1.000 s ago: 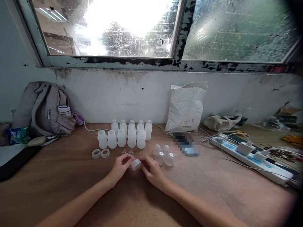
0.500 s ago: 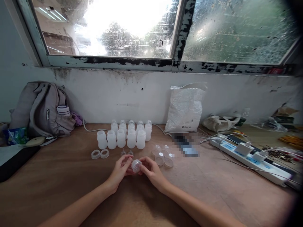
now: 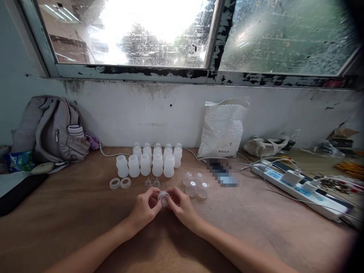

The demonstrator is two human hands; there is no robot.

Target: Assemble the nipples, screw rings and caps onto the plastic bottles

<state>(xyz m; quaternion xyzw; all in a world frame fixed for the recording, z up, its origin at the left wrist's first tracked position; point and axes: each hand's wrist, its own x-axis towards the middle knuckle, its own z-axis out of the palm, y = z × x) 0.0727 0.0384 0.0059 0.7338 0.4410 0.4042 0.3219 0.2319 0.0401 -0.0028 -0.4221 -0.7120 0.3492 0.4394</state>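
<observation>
Between both hands, low over the table, is a small translucent ring-shaped cap (image 3: 163,198). My left hand (image 3: 146,206) pinches its left side and my right hand (image 3: 179,204) grips its right side. Beyond the hands, two clear nipples (image 3: 152,183) stand on the table. Several frosted white bottles (image 3: 145,165) stand in rows behind them, some with clear tops. Two white rings (image 3: 120,183) lie in front of the left bottles. Several clear round covers (image 3: 196,187) lie to the right of the hands.
A grey backpack (image 3: 54,129) and a black flat item (image 3: 21,195) are at the left. A silvery bag (image 3: 223,127) leans on the wall. On the right are a blurred-out object (image 3: 223,173), a white power strip (image 3: 301,191) with cables, and a cloth bag (image 3: 265,146).
My left hand has shifted its fingers onto the left side of the cap, which is tilted differently. My right hand stays on the cap's right side.
</observation>
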